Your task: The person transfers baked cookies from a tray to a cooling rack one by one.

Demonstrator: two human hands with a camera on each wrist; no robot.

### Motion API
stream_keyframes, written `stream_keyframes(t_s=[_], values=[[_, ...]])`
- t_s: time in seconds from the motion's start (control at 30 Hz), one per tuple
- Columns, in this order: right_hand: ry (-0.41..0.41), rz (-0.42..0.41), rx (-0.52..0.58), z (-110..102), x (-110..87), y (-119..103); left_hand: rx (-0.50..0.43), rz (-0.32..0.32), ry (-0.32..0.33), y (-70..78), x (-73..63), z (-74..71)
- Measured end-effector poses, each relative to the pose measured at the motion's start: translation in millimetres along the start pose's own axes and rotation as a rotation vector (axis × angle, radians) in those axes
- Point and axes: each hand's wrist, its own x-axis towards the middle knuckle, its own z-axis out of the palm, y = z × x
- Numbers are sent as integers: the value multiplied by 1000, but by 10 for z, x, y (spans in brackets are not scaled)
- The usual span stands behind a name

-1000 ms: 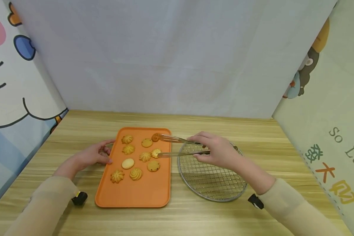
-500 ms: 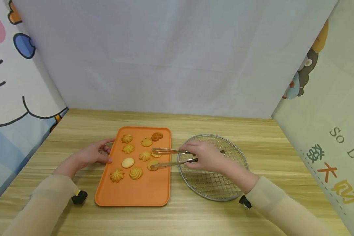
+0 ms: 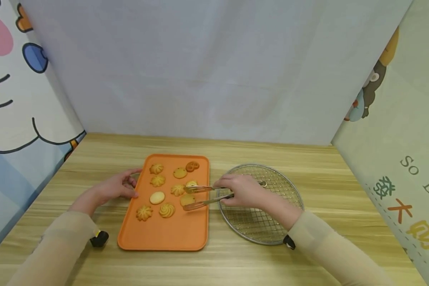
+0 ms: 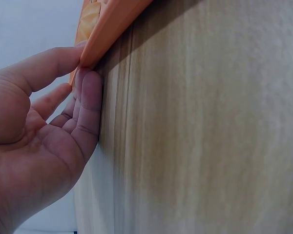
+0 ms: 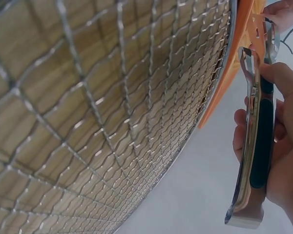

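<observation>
My left hand (image 3: 111, 190) pinches the left edge of an orange tray (image 3: 162, 237), thumb on top and fingers curled beneath the rim (image 4: 103, 43) in the left wrist view. My right hand (image 3: 246, 191) grips metal tongs with dark grips (image 5: 265, 141). The tongs' arms (image 3: 214, 200) are spread, their tips over the tray's right side at a round cookie with dark bits (image 3: 188, 199). The upper tip overlaps a small pale-centred cookie (image 3: 192, 184). Nothing is clamped between the tips. Several other cookies lie around, including a swirl cookie (image 3: 167, 210) and a smooth oval cookie (image 3: 157, 198).
A round wire rack (image 3: 268, 228) lies right of the tray, under my right hand and forearm. A brown pretzel-shaped cookie (image 3: 192, 166) is at the tray's far right corner. The wooden table (image 3: 243, 266) meets a pale cloth backdrop (image 3: 207, 79), with printed panels on both sides.
My right hand has moved the tongs toward me and to the left, from the pretzel-shaped and pale-centred cookies to the cookie with dark bits. The left hand stays at the tray's edge.
</observation>
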Motion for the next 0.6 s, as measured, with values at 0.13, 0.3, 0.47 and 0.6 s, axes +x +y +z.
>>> stream_keyframes(t_s=[0.13, 0.3, 0.47, 0.6], values=[[-9, 18, 15, 26, 18, 5, -8, -6, -4, 3, -1, 0], [-23, 44, 34, 37, 55, 8, -9, -6, -4, -9, 5, -14], [-41, 47, 58, 49, 88, 16, 8, 4, -5, -34, 9, -26], [-43, 33, 74, 52, 96, 27, 9, 8, -3, -39, 10, -24]])
